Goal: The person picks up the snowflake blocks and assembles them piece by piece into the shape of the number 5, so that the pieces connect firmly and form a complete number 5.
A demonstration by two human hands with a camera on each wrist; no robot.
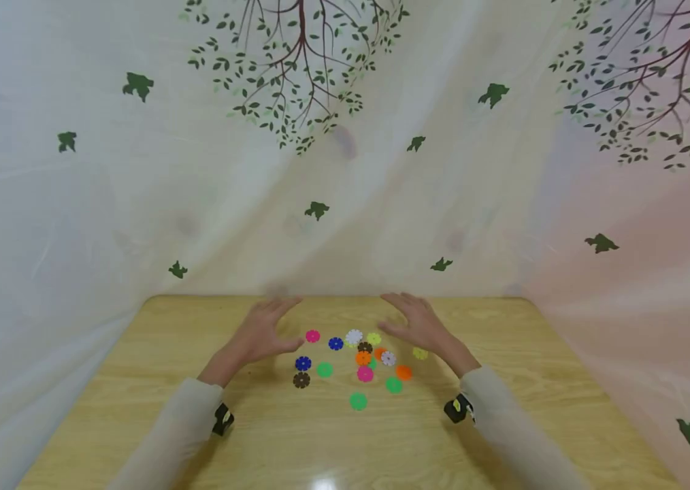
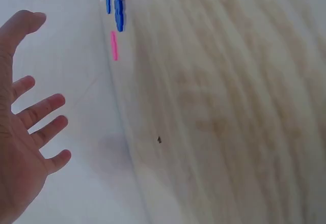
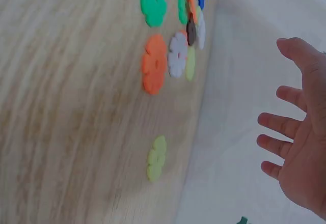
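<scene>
Several flat, notched plastic discs lie scattered on the wooden table, among them a pink disc (image 1: 312,336), a blue disc (image 1: 303,363), a brown disc (image 1: 301,380), a green disc (image 1: 358,401) and an orange disc (image 3: 154,63). Some overlap near the middle, where a white disc (image 1: 354,337) lies partly over a yellow one. My left hand (image 1: 263,331) hovers at the left of the discs, fingers spread, holding nothing. On the other side my right hand (image 1: 421,325) is raised with fingers apart and nothing in it, near a yellow disc (image 3: 157,158).
The wooden table (image 1: 137,408) meets a pale curtain (image 1: 345,258) printed with leaves and branches along its back edge. A black wrist camera (image 1: 222,419) sits at the left cuff, and another black camera (image 1: 458,408) at the right cuff.
</scene>
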